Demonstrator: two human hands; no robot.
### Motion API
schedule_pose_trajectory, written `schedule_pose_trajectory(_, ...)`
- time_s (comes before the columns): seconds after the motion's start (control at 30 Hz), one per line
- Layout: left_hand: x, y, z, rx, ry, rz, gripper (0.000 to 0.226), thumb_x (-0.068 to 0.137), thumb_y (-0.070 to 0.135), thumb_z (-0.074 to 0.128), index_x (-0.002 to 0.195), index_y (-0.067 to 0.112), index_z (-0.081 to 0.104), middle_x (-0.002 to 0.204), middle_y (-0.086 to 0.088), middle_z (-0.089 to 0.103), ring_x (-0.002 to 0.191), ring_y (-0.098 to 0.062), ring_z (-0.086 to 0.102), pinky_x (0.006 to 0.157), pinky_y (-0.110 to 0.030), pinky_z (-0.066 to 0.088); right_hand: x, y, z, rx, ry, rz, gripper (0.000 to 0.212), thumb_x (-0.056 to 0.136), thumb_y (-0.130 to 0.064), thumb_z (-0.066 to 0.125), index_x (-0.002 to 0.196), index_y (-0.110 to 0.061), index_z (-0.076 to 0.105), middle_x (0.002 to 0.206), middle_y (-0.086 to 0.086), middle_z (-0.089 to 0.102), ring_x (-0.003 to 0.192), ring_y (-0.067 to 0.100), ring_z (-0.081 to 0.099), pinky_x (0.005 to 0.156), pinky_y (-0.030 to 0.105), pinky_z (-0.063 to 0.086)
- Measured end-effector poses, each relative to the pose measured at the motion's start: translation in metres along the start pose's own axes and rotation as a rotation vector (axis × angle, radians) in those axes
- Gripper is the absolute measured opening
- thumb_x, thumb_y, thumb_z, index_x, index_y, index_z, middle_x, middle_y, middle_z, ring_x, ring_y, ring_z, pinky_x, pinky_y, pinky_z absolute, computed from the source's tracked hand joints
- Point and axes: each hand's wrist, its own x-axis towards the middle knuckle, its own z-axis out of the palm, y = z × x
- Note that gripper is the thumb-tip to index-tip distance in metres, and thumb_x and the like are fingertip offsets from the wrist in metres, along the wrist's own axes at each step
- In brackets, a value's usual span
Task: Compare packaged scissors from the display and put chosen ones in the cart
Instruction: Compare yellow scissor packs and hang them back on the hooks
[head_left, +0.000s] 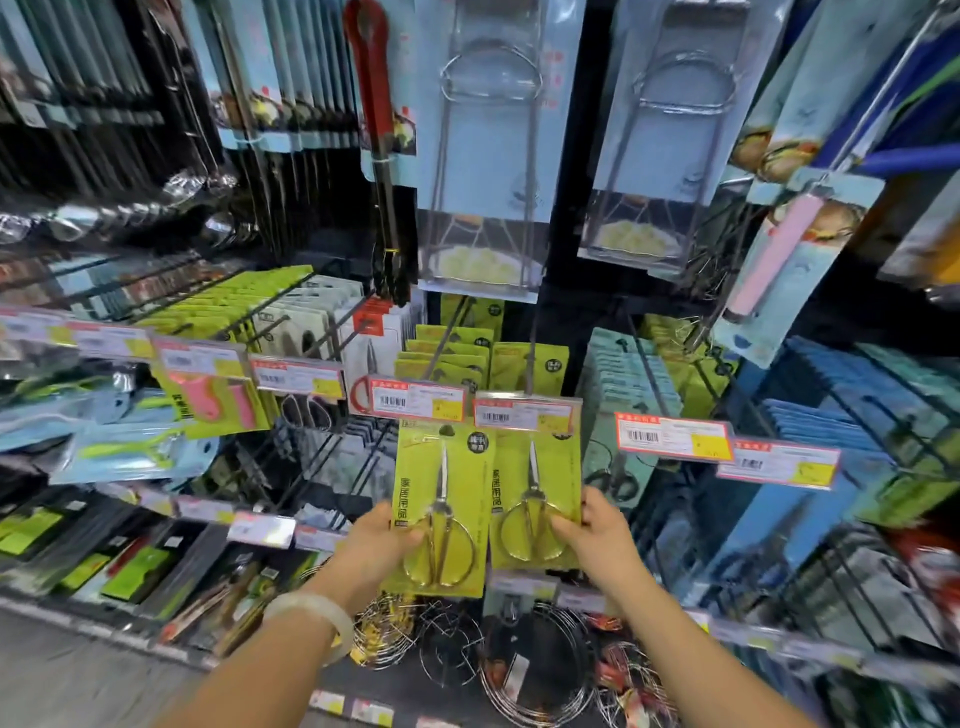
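1. Fingers: left hand (375, 540) has thumb curled over front of left scissors pack (441, 512) at its lower left edge, other fingers behind, not visible. Right hand (597, 532) pinches right scissors pack (535, 499) at lower right edge, thumb on front, rest hidden.
2. Location, ref = price tags (522, 414): both packs sit just below the tags, side by side, edges touching or slightly overlapping, can't tell which. Left pack hangs lower than right one. Whether either is on or off its hook: can't tell, tags cover the tops.
3. Cart: not in view.
4. Handling (judgement): thin card + small metal scissors, so light, weight low down at the handles. Card prob. stiff enough for an edge pinch but will flex if squeezed mid-panel. Clear blister likely slick, so grip bare card edge near handle loops, as both hands do.
5. Materials/shapes: lime-green rectangular cards, black print down the left side, round dark badge top right on left pack. Scissors gold-tone, big round loops, short narrow bright blades pointing up.
6. More green packs (447, 358) hang on hooks behind the tags.
7. Pale bangle (311, 618) on left wrist, below the tags.
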Motion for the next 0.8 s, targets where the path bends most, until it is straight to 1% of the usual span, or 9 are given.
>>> schedule_pose_trajectory(0.07,0.002,-0.004,0.0,-0.003,-0.013,-0.008,0.067,0.084,0.025,0.064,0.143,0.015,0.034,0.148,-0.003,0.041,0.136,-0.027,0.038,0.113,-0.052,0.03,0.004,-0.005,0.001,0.006,0.027,0.013,0.027,0.089,-0.01,0.06,0.114,-0.014,0.052,0.116,0.013,0.064,0.101,0.041,0.061,0.09,0.05,0.051)
schedule_pose_trajectory(0.2,0.003,-0.01,0.001,-0.003,-0.004,-0.009,0.067,0.082,0.026,0.066,0.141,0.015,0.036,0.146,-0.005,0.043,0.134,-0.029,0.04,0.111,-0.054,0.032,0.015,-0.012,0.007,-0.001,0.008,0.047,0.039,0.09,-0.012,0.059,0.127,-0.01,0.046,0.127,0.012,0.058,0.108,0.027,0.06,0.093,0.044,0.051)
schedule_pose_trajectory(0.3,0.001,-0.017,-0.001,-0.039,0.002,-0.03,0.067,0.08,0.028,0.068,0.139,0.015,0.039,0.143,-0.006,0.047,0.131,-0.029,0.044,0.11,-0.054,0.033,0.017,-0.01,0.012,0.014,-0.01,0.098,0.06,0.089,-0.015,0.06,0.142,-0.009,0.031,0.145,0.012,0.042,0.13,0.027,0.045,0.108,0.047,0.039)
schedule_pose_trajectory(0.37,-0.003,-0.018,-0.003,-0.035,-0.015,-0.023,0.064,0.08,0.027,0.068,0.137,0.016,0.042,0.14,-0.006,0.05,0.128,-0.028,0.047,0.11,-0.053,0.034,0.016,-0.009,0.015,0.004,-0.024,0.104,0.068,0.092,-0.015,0.057,0.148,-0.009,0.02,0.154,0.009,0.026,0.14,0.026,0.029,0.115,0.045,0.027)
schedule_pose_trajectory(0.43,-0.009,-0.015,-0.002,-0.048,-0.021,-0.028,0.054,0.084,0.019,0.065,0.135,0.015,0.045,0.136,-0.005,0.054,0.126,-0.026,0.049,0.11,-0.051,0.035,0.018,-0.004,0.018,0.009,-0.027,0.111,0.07,0.094,-0.014,0.053,0.149,-0.009,0.012,0.157,0.008,0.017,0.144,0.025,0.02,0.118,0.042,0.021)
schedule_pose_trajectory(0.57,-0.015,-0.017,-0.001,-0.032,-0.012,-0.04,0.063,0.084,0.017,0.065,0.14,0.014,0.038,0.142,-0.005,0.048,0.131,-0.027,0.044,0.111,-0.05,0.034,0.023,-0.01,0.02,0.004,-0.03,0.127,0.064,0.095,-0.015,0.051,0.148,-0.007,0.017,0.154,0.007,0.024,0.141,0.026,0.026,0.115,0.039,0.024)
schedule_pose_trajectory(0.67,-0.016,-0.015,0.001,-0.021,-0.015,-0.03,0.046,0.088,0.01,0.061,0.132,0.016,0.048,0.131,-0.001,0.058,0.123,-0.023,0.051,0.11,-0.048,0.035,0.028,-0.01,0.02,-0.152,0.055,0.169,0.057,0.093,-0.03,0.053,0.142,-0.013,0.03,0.143,0.006,0.041,0.13,0.029,0.041,0.109,0.039,0.035)
schedule_pose_trajectory(0.73,-0.016,-0.014,0.005,-0.017,-0.036,-0.034,0.035,0.09,0.006,0.058,0.123,0.019,0.055,0.121,0.001,0.064,0.115,-0.021,0.056,0.108,-0.049,0.038,0.028,-0.006,0.019,-0.245,0.114,0.207,0.06,0.09,-0.04,0.054,0.139,-0.013,0.033,0.138,0.011,0.045,0.125,0.03,0.047,0.105,0.04,0.04)
schedule_pose_trajectory(0.8,-0.015,-0.013,0.009,-0.007,-0.042,-0.047,0.034,0.09,0.008,0.058,0.122,0.02,0.055,0.122,-0.001,0.063,0.116,-0.022,0.056,0.108,-0.05,0.038,0.018,-0.011,0.019,-0.203,0.091,0.154,0.051,0.092,-0.039,0.052,0.133,-0.01,0.042,0.129,0.01,0.052,0.114,0.023,0.053,0.098,0.032,0.043)
